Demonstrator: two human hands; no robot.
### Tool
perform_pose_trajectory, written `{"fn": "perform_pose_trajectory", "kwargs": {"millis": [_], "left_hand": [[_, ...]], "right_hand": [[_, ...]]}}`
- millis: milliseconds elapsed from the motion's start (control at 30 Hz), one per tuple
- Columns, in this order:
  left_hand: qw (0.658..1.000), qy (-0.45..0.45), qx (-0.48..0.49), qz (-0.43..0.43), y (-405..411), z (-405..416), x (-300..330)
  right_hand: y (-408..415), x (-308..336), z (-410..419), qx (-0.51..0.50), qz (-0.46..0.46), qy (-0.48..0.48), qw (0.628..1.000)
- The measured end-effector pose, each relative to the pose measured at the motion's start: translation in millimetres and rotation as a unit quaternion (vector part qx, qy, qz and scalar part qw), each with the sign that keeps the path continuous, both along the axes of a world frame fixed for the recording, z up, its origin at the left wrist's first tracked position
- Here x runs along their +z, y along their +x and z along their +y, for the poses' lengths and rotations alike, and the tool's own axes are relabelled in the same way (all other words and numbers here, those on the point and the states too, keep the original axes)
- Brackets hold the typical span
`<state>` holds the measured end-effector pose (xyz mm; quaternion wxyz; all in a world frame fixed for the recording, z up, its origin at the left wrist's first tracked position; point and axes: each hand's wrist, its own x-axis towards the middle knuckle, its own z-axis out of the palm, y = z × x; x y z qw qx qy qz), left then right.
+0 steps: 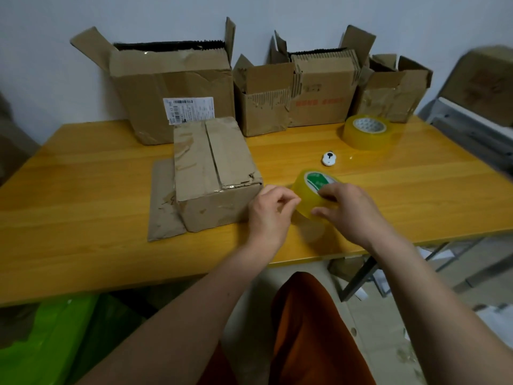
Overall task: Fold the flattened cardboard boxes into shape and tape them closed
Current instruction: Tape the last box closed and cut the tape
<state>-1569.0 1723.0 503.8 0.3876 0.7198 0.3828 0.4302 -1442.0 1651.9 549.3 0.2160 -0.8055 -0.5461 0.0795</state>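
Observation:
A folded brown cardboard box [213,173] stands on the yellow wooden table [83,190], its top flaps closed, with a flat piece of cardboard [162,209] under its left side. Just right of it, my right hand [352,212] grips a roll of clear yellowish tape [308,190] with a green-and-white core, held tilted above the table. My left hand [270,212] pinches at the roll's left edge, where the tape end seems to be; the end itself is too thin to see.
A second, larger tape roll [366,132] lies at the back right. A small white cutter [329,159] sits mid-table. Several open cartons [172,87] holding flattened boxes line the wall. A chair [477,112] stands at right; green bags [47,343] lie below.

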Motion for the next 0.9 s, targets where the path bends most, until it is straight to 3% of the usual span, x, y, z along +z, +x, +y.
{"fn": "perform_pose_trajectory", "kwargs": {"millis": [100, 200, 267, 367, 500, 633, 767, 900], "left_hand": [[0.998, -0.016, 0.053, 0.012, -10.2, 9.6, 15.1], [0.976, -0.177, 0.067, -0.107, -20.2, 17.0, 31.4], [0.942, -0.27, 0.029, -0.197, -22.2, 15.8, 42.3], [0.952, -0.245, 0.014, -0.182, -26.2, 11.2, 48.7], [0.973, -0.146, 0.089, -0.157, -61.4, 14.2, 53.5], [0.976, -0.142, 0.089, -0.142, -95.6, 18.7, 55.6], [0.964, -0.155, 0.123, -0.178, -101.7, 17.5, 56.1], [0.97, -0.118, 0.143, -0.155, -109.9, 16.5, 52.5]], "right_hand": [[2.7, 5.4, -6.6, 0.047, 0.042, 0.109, 0.992], [1.2, 1.4, -7.6, 0.067, 0.103, 0.217, 0.968], [-10.3, -5.2, 0.8, 0.04, 0.231, 0.283, 0.93], [-29.7, -6.5, 12.4, 0.046, 0.434, 0.328, 0.838], [-16.0, -3.2, 13.7, 0.048, 0.407, 0.332, 0.85], [-1.7, -7.4, 13.8, -0.003, 0.397, 0.32, 0.86], [-13.5, -8.4, 27.4, -0.029, 0.372, 0.36, 0.855], [-17.4, -11.9, 31.2, -0.015, 0.267, 0.325, 0.907]]}}
